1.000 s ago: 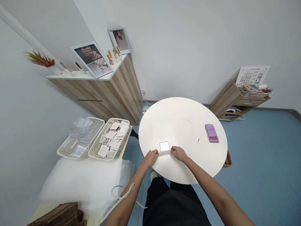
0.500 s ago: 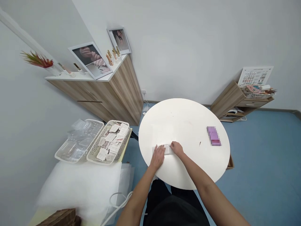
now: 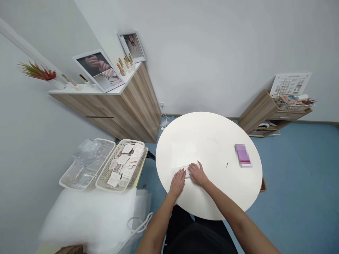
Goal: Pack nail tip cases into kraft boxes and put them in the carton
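On the round white table [image 3: 212, 137] lies a thin whitish sheet [image 3: 184, 151], hard to tell from the tabletop. At its near edge is a small flat whitish packet [image 3: 187, 173], mostly covered by my fingers. My left hand [image 3: 178, 182] rests flat on the packet's left part, fingers stretched out. Over its right part lies my right hand [image 3: 198, 175], palm down with the fingers spread. Both hands press on it side by side, and neither grips it.
A pixelated purple object [image 3: 243, 155] lies on the table's right side. To the left, a white basket of clear plastic pieces [image 3: 91, 158] and a basket of small cards [image 3: 127, 162] stand behind white foam sheets [image 3: 90, 211]. A white cable [image 3: 140, 225] hangs nearby.
My right hand has gone from closed fingers at the packet's right end to lying spread on top of it. My left hand stays on the packet. The view has shifted slightly.
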Demonstrator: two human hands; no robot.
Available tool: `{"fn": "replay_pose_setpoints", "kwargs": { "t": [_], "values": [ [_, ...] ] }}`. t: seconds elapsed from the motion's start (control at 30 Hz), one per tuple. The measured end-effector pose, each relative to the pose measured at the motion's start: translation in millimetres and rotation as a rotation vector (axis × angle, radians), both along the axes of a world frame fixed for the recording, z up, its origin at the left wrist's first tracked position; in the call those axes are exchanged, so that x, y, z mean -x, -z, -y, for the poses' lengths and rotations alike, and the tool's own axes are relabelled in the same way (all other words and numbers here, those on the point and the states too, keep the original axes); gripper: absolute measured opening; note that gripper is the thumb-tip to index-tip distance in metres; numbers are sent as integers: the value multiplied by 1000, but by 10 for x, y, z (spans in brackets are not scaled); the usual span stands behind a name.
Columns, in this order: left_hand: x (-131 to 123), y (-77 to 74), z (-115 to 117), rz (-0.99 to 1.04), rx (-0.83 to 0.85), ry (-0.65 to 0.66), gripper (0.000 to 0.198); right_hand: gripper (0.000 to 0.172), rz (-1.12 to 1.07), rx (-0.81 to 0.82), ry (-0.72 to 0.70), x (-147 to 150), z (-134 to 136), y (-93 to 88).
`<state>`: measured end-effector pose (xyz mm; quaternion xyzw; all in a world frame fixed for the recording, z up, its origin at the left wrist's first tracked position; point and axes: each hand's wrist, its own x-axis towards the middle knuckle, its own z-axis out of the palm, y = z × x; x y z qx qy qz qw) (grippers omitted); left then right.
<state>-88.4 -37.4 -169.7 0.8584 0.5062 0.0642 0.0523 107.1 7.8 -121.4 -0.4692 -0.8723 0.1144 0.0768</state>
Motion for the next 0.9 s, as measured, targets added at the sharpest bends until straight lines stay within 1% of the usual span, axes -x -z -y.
{"fn": "replay_pose_setpoints", "kwargs": {
  "t": [0.03,0.1,0.17,0.27,0.33,0.4,0.5,0.6,0.7,0.8,0.9],
  "values": [
    [-6,-8,-28,-10,1,3,66,45,9,-14,-81,-6,53,31],
    [-17,-28,-92,-25,3,11,63,55,48,-30,-156,2,121,109],
    [-26,-47,-164,-26,9,7,60,61,98,-37,-146,39,125,180],
    [-32,-67,-265,15,43,-8,59,58,141,1,-100,122,43,203],
    [-26,-82,-307,64,72,-22,61,52,137,49,-81,160,-21,148],
    [-14,-108,-312,124,100,-39,62,49,111,97,-79,161,-55,56],
    [3,-176,-243,219,160,-40,60,43,62,167,-92,91,-30,-92],
    [17,-273,-137,296,232,-5,53,34,29,223,-99,-20,45,-195],
    [46,-377,-91,341,261,23,41,28,3,276,-76,-103,84,-247],
    [83,-477,-147,368,272,33,35,24,-22,307,-38,-124,45,-266],
    [95,-564,-251,365,312,-25,32,24,-20,320,12,-106,-44,-260]
  ]
}}
